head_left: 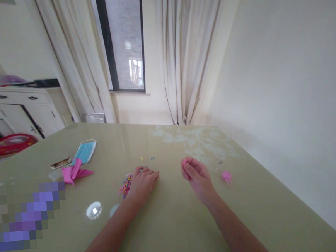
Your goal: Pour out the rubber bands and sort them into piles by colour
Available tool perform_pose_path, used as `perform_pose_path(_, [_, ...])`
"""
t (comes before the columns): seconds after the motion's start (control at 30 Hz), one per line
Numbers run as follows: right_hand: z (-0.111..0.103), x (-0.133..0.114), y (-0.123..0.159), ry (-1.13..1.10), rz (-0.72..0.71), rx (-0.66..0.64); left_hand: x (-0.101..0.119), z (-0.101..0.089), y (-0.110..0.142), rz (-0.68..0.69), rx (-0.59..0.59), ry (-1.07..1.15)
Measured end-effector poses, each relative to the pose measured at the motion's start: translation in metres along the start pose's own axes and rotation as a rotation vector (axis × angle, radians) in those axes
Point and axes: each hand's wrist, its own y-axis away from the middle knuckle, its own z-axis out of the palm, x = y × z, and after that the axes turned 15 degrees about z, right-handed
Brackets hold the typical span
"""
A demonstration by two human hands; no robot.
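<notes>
Left hand (143, 182) over coloured pile (127, 186), fingers loosely wide, likely picking through; calls for light fingertips. Right hand (199, 176) pinches pink piece (184, 162).

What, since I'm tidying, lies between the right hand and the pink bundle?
Bare tabletop separates the right hand from the pink bundle in the head view.

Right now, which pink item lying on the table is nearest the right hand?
The small pink bundle, just right of the right hand; the spiky pink piece is far left.
</notes>
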Motion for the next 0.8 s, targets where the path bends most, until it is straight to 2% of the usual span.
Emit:
perform_pose_path(0.17, [0.002,-0.015,0.011,-0.149,-0.042,-0.060,-0.001,0.004,0.001,-0.001,0.044,-0.002])
perform_pose_path(0.33, [-0.003,-0.020,0.018,-0.112,-0.120,-0.053,-0.002,0.007,0.003,0.024,0.035,-0.025])
perform_pose_path(0.4, [-0.010,-0.022,0.022,-0.030,-0.169,-0.044,-0.001,0.006,0.003,0.022,0.026,-0.025])
perform_pose_path(0.53, [-0.034,-0.022,0.032,0.395,-0.183,-0.004,0.002,0.001,0.001,0.006,0.031,-0.026])
perform_pose_path(0.67, [-0.060,-0.010,0.032,0.870,-0.057,0.058,0.006,-0.003,0.000,-0.023,0.051,-0.053])
perform_pose_path(0.8, [-0.074,0.007,0.025,1.266,0.113,0.127,0.008,-0.005,0.002,-0.048,0.099,-0.012])
